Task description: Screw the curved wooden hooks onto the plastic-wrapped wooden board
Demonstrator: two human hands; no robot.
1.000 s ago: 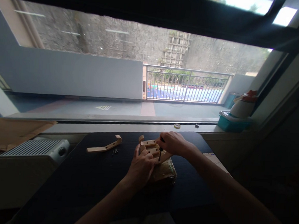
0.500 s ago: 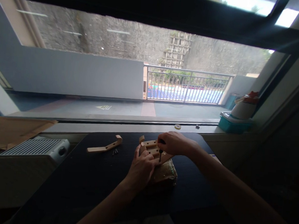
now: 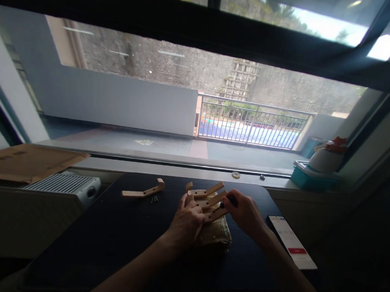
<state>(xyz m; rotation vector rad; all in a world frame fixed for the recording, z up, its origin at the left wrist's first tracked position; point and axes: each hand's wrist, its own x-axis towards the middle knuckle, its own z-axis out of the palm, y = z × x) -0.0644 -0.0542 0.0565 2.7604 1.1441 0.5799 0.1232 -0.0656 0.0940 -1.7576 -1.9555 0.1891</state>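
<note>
My left hand (image 3: 186, 220) is closed around the near ends of several pale wooden hooks (image 3: 207, 203), which lie side by side with dark holes along them. They rest on a brownish block (image 3: 218, 236) that looks wrapped in shiny film. In my right hand (image 3: 248, 216) is a screwdriver (image 3: 231, 200) with a dark handle, tilted over the right ends of the hooks; its tip is hard to make out. Left of my hands, another wooden hook (image 3: 142, 194) lies loose on the dark table (image 3: 115, 234), with a few small screws (image 3: 154, 199) beside it.
A phone (image 3: 291, 244) with a lit screen lies at the table's right. On the window sill are a tape roll (image 3: 235, 175), a small dark object (image 3: 262, 177) and a teal box (image 3: 313, 175). Cardboard (image 3: 30, 161) covers part of a radiator (image 3: 68, 188) at left.
The screwdriver has gone from upright over the nearest hook to tilted, as my right hand moved right and lower. My view has shifted, bringing the whole phone into sight.
</note>
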